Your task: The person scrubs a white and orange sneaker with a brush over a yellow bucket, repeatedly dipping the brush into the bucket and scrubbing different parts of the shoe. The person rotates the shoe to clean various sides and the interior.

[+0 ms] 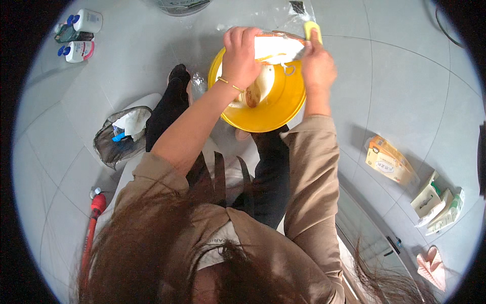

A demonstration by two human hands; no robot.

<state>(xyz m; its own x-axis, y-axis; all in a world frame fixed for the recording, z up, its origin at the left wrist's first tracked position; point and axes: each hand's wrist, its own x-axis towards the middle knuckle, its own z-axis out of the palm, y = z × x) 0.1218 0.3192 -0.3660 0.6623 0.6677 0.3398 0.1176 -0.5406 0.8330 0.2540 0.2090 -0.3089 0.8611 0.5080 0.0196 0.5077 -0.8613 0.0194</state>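
A round yellow basin [288, 102] stands in front of me between my feet. Over its far side my left hand [241, 57] grips one end of a white shoe [279, 49] with orange-brown edging; a pale lace loop hangs below it. My right hand [319, 68] holds a yellow brush or sponge [312, 32] by the shoe's right end; which of the two it is I cannot tell. Inside the basin lies another white item with a brown oval patch [252, 94], partly hidden by my left wrist.
A lined waste bin [123, 133] stands left of my leg. Pump bottles [88, 21] are at the upper left, a red-handled pole [91, 228] at lower left. Packages [391, 159], open cartons [429, 201] and a pink cloth [433, 266] are on the right. A bucket [178, 5] stands beyond the basin.
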